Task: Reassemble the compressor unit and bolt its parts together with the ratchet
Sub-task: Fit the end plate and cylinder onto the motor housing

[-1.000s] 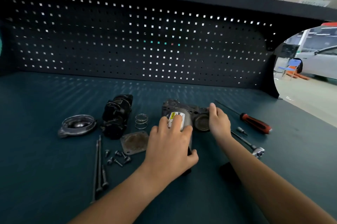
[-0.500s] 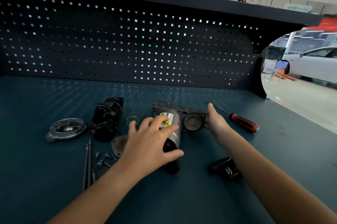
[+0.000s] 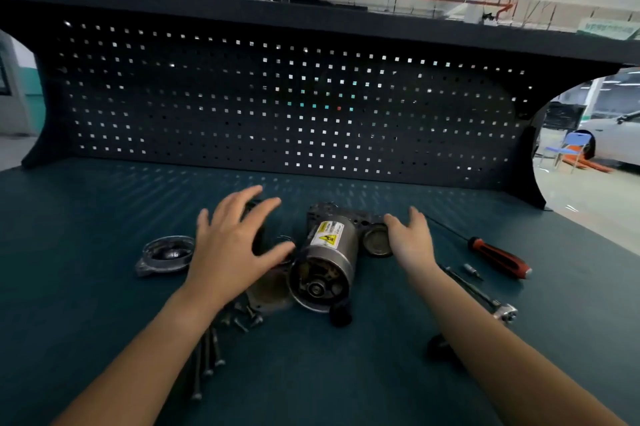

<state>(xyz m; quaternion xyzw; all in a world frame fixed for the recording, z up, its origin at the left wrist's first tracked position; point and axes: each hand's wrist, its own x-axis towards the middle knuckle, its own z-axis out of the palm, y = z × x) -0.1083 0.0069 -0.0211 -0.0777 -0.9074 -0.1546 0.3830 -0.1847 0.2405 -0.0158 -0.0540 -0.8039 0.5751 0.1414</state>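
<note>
Compressor unit (image 3: 329, 252) let go: left hand (image 3: 235, 242) lifted off, grip open, heading left, likely for another part; right hand (image 3: 412, 238) open, touching its end.

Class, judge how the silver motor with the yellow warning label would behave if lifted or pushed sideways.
The silver motor looks all metal, so probably heavy. Lying on its side, its round can might roll, though the dark housing behind likely stops it.

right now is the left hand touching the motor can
Cannot tell. In the head view the left hand has its thumb tip right beside the motor can; neither gap nor contact shows.
</note>
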